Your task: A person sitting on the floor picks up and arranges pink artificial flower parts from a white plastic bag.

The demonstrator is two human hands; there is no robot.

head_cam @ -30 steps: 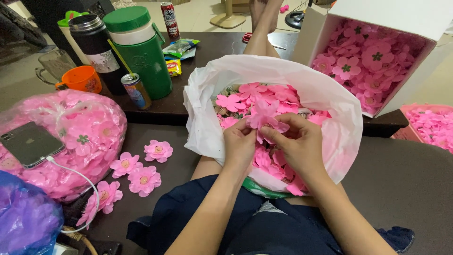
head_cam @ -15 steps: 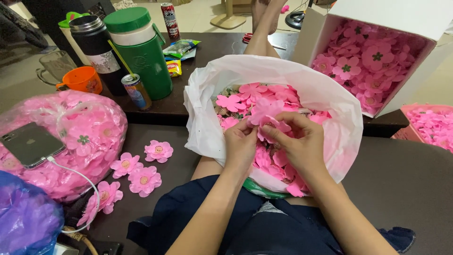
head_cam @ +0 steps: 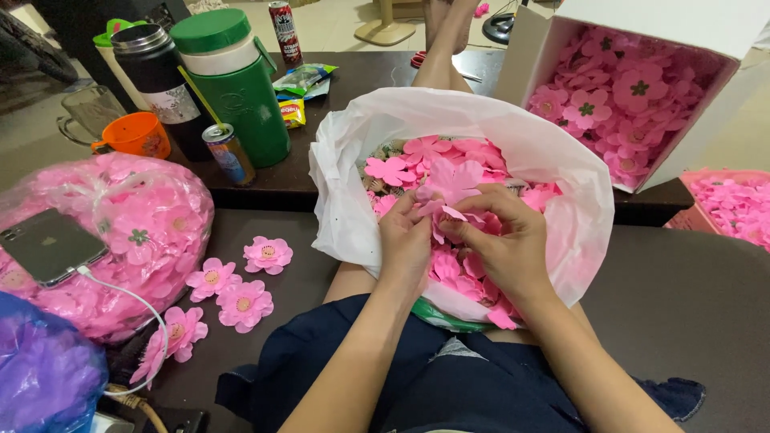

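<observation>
A white plastic bag (head_cam: 345,200) rests on my lap, full of pink fabric flower petals (head_cam: 425,152). Both hands meet over its middle. My left hand (head_cam: 403,244) and my right hand (head_cam: 504,240) pinch the same pink petal piece (head_cam: 451,210) between their fingertips, just above the pile. My forearms reach in from the bottom of the view.
Finished pink flowers (head_cam: 241,289) lie on the dark surface at left, beside a clear bag of pink flowers (head_cam: 160,208) with a phone (head_cam: 48,244) on top. A green jug (head_cam: 237,80), black flask (head_cam: 156,68), orange cup (head_cam: 136,135) and can (head_cam: 228,154) stand behind. A white box of flowers (head_cam: 626,88) sits at right.
My fingers have shifted slightly on the petal piece, drawing it a little closer between both hands. Nothing else has moved.
</observation>
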